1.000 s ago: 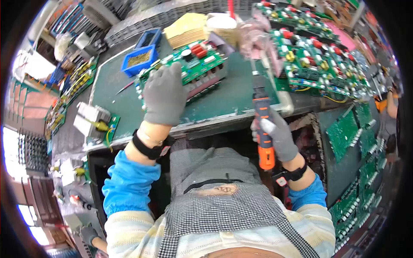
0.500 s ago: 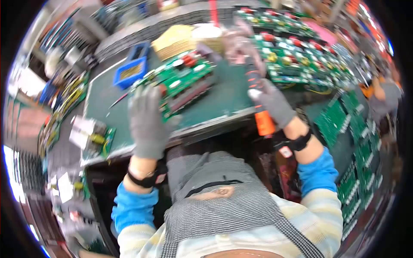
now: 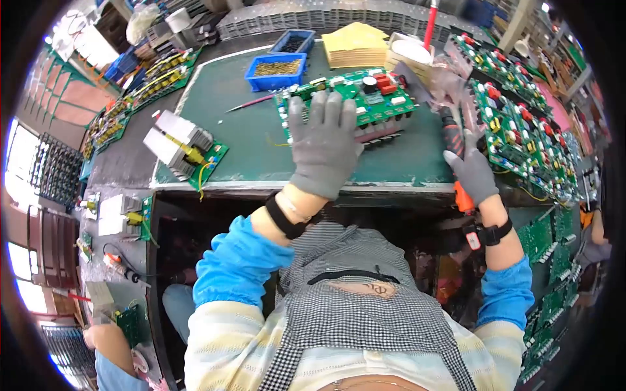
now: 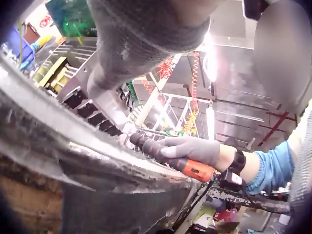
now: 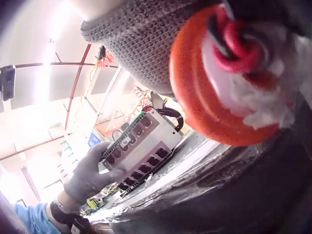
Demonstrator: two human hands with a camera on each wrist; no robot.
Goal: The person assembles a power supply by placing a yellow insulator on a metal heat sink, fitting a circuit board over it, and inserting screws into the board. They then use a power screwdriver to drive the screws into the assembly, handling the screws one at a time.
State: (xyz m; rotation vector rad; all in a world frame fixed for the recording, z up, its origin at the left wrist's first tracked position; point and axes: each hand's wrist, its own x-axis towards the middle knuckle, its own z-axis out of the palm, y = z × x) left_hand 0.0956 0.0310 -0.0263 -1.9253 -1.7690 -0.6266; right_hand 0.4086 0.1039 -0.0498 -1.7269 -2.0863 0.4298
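A green circuit board with a metal heat sink under it [image 3: 385, 107] lies on the green mat. My gloved left hand [image 3: 324, 143] rests on its left end, fingers spread over the components; in the right wrist view the left hand [image 5: 87, 173] has its thumb along the heat sink's side [image 5: 146, 151]. At the mat's right edge my gloved right hand [image 3: 475, 171] grips an orange and black electric screwdriver [image 3: 463, 197]. The left wrist view shows the right hand [image 4: 195, 150] round the screwdriver body [image 4: 192, 169], near the table edge.
Blue bins [image 3: 275, 72], a yellow stack [image 3: 354, 45] and a white tub [image 3: 411, 51] stand behind the board. A thin pink-handled tool [image 3: 253, 103] lies left of it. Stacked boards [image 3: 521, 124] are at right, a heat-sink unit [image 3: 182, 140] at left. Another person's arm [image 3: 111, 345] is lower left.
The view has turned, shifting the bench rightward. My left hand was lifted off the board's near left side half a second ago and now lies on the board. The right hand still holds the screwdriver.
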